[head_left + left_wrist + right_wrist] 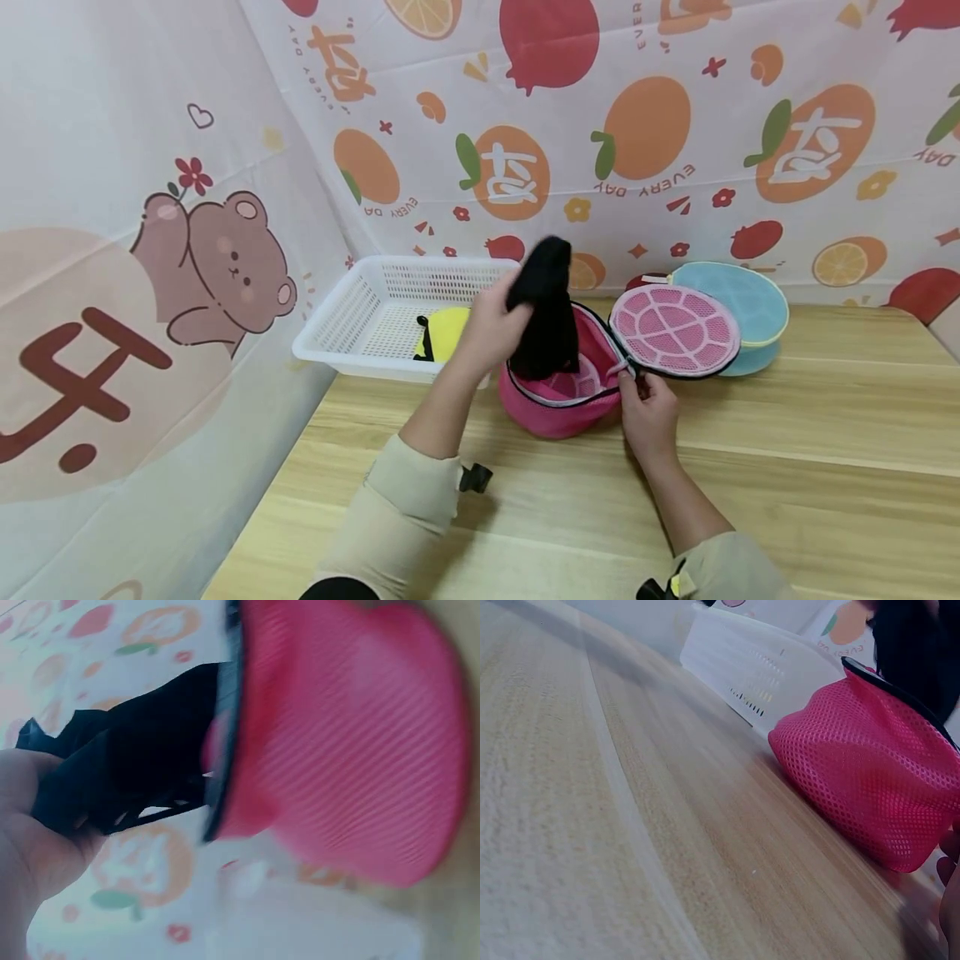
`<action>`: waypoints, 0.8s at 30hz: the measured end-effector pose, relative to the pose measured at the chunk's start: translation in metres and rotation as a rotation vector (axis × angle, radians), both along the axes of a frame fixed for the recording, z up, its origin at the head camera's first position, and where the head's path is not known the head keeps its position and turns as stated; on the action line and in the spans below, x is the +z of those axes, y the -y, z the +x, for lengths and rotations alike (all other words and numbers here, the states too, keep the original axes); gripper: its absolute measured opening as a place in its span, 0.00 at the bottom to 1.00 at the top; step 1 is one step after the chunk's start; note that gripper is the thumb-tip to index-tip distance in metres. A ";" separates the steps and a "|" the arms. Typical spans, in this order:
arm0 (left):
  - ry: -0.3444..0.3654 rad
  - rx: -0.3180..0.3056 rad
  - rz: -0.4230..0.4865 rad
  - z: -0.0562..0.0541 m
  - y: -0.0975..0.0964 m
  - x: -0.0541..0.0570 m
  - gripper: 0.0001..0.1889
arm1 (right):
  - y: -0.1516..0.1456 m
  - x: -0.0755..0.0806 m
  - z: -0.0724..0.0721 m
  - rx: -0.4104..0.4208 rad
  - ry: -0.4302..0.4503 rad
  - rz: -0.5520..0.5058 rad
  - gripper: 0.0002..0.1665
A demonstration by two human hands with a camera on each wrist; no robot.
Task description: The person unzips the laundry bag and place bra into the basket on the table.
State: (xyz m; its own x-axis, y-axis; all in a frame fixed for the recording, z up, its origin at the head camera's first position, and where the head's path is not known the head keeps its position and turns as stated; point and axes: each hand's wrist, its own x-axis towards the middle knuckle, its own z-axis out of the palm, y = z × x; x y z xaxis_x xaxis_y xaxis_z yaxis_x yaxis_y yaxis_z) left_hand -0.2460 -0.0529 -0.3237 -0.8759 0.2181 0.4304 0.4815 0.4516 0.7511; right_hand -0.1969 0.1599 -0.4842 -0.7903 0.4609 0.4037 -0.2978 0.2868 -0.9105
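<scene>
The left hand (491,329) grips a black cloth (546,321), thumb and fingers closed round its upper part, and the cloth hangs from that grip with its long axis close to upright, a folded end standing above the fingers and the lower end pointing down into the mouth of a pink mesh bag (551,418). The bag sits on the table (570,508) below and to the right of the left hand, its mouth facing up, while the right hand (651,417) pinches the near right side of its rim. The round pink lid (675,329) is folded open just beyond the right hand, with a blue mesh item (750,304) farther off behind it. Beyond the left hand and to its left, the head view alone shows a yellow cloth (444,329) inside a white basket (322,354). Only the left wrist view shows a thin dark strip (161,818) running from near the left fingers to the bag's mouth; the right wrist view adds the basket's slotted outer wall behind the bag
</scene>
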 end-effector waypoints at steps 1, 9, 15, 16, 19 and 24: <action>-0.035 0.024 0.036 0.000 0.005 0.006 0.20 | 0.000 0.000 0.000 0.000 -0.002 0.002 0.14; -0.266 0.214 0.117 -0.009 0.062 0.031 0.21 | -0.001 0.000 -0.003 -0.008 -0.002 0.009 0.16; -0.419 0.388 -0.051 -0.026 0.111 0.024 0.24 | -0.001 -0.002 -0.002 -0.008 0.013 0.006 0.15; -0.444 0.410 -0.077 -0.029 0.119 0.021 0.24 | -0.001 -0.002 -0.002 -0.007 0.015 0.005 0.15; -0.491 0.443 -0.162 -0.037 0.142 0.013 0.26 | -0.001 -0.001 -0.001 -0.013 0.015 0.008 0.15; -0.227 0.431 -0.446 -0.048 0.174 -0.012 0.26 | -0.002 0.000 0.000 -0.024 0.005 0.020 0.15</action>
